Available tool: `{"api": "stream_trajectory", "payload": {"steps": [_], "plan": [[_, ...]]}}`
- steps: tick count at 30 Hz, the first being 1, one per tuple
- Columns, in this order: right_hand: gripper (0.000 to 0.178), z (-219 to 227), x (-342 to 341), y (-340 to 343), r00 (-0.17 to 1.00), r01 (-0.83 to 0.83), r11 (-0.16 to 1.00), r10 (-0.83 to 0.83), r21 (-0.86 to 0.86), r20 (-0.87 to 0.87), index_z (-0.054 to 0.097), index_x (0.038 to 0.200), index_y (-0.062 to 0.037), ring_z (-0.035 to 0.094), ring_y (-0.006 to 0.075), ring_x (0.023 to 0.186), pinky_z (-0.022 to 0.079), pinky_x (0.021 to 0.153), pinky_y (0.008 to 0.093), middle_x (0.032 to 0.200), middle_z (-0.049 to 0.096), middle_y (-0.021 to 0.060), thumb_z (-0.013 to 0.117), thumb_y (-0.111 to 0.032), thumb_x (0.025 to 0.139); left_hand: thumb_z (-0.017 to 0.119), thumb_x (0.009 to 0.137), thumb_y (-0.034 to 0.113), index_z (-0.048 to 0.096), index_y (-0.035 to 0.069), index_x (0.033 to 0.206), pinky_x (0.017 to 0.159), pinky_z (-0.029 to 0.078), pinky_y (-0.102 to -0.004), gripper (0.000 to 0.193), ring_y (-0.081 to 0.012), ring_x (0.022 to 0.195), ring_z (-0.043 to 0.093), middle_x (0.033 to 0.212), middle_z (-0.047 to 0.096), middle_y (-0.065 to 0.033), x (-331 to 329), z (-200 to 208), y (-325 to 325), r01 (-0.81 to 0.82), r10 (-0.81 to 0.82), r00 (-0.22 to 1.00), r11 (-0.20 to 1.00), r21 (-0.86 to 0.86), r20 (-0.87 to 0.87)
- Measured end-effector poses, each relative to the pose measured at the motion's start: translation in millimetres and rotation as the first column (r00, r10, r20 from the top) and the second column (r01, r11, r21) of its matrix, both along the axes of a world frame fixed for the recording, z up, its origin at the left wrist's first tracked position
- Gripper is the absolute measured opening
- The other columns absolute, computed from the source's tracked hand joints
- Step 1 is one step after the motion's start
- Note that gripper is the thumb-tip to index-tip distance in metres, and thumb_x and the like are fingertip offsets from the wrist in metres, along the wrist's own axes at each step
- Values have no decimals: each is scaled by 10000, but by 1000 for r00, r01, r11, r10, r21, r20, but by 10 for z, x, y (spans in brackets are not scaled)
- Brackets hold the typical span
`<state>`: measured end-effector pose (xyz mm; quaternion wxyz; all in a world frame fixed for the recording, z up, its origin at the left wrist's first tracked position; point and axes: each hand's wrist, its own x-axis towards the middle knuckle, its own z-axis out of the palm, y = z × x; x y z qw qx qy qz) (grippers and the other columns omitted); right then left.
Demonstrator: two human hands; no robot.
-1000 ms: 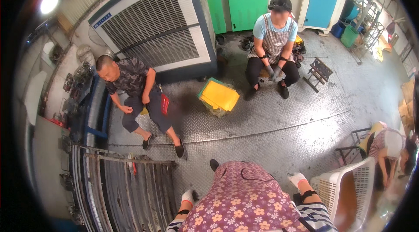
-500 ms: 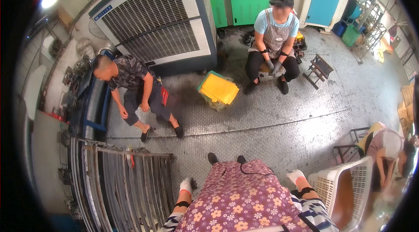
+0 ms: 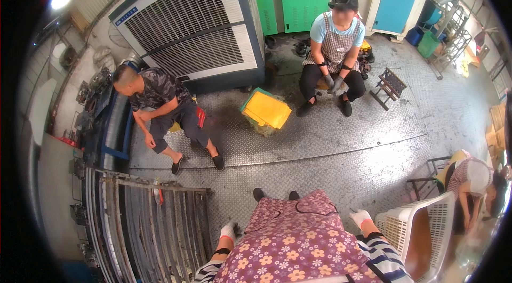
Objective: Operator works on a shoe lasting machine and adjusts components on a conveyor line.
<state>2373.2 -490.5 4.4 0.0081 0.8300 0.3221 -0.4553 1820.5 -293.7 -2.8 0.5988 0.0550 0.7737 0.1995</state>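
My left hand [image 3: 228,229], in a whitish glove with dark fingertips, hangs beside the left edge of a purple flowered apron [image 3: 290,235]. Its fingers are loosely apart and hold nothing I can see. On the other side my right hand [image 3: 361,216], also gloved in white, is held out just off the apron, open and without anything visible in it. Both wrists have dark bands. The apron covers my lap, and the tips of my dark shoes [image 3: 259,194] show beyond it. Nearest my left hand is a rack of long grey bars [image 3: 170,229].
A white plastic basket [image 3: 392,227] stands by my right arm. Ahead, yellow sheets [image 3: 269,110] lie on a bin. Two people sit beyond, one [image 3: 160,96] left, one [image 3: 338,48] opposite; another [image 3: 472,182] bends at right. A large air cooler [image 3: 186,22] and small metal stool [image 3: 392,86] stand farther off.
The person on the left has brought one forearm up across the body to the other arm. My hands stay in nearly the same place; the apron has shifted slightly.
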Motion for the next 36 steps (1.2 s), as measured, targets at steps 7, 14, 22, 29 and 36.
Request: {"api": "stream_trajectory", "payload": {"steps": [7, 14, 22, 29, 36], "plan": [[577, -473, 124, -257, 964, 266, 964, -266, -4, -20, 702, 1191, -7, 638, 393, 1163, 493, 1005, 419, 1194, 686, 258, 653, -479, 863, 558, 976, 211, 648, 64, 932, 650, 514, -446, 177, -277, 706, 634, 782, 653, -102, -56, -136, 168, 11, -11, 999, 1000, 2, 35], [548, -912, 298, -245, 985, -114, 993, 116, -21, 125, 716, 1155, -4, 639, 387, 1165, 497, 1011, 412, 1209, 684, 252, 659, -462, 860, 570, 967, 226, 658, 46, 966, 624, 526, -465, 201, -286, 682, 644, 807, 671, -109, -124, -324, 241, 89, -89, 995, 996, -22, 37], [344, -604, 346, -62, 921, -361, 927, 371, -99, 119, 701, 1179, -67, 691, 292, 1052, 534, 914, 374, 1079, 725, 162, 598, -265, 918, 585, 957, 228, 652, 49, 928, 606, 523, -432, 193, -282, 669, 638, 788, 664, -103, -93, -235, 222, 48, -51, 997, 997, 55, 56], [293, -828, 375, 71, 937, -334, 940, 339, -77, 84, 718, 1060, -48, 728, 292, 905, 574, 800, 373, 947, 746, 159, 612, -248, 874, 610, 951, 199, 639, 48, 899, 588, 499, -418, 162, -278, 639, 608, 753, 640, -108, 59, -88, 282, 178, -177, 984, 977, 117, -17], [307, -884, 439, 330, 931, -343, 928, 356, -147, 77, 744, 1034, -55, 728, 354, 908, 582, 790, 426, 974, 747, 198, 616, -250, 834, 595, 954, 212, 645, 69, 927, 589, 501, -423, 153, -254, 650, 621, 770, 653, -80, -136, -315, 450, -57, 40, 986, 993, 105, 159]]}}
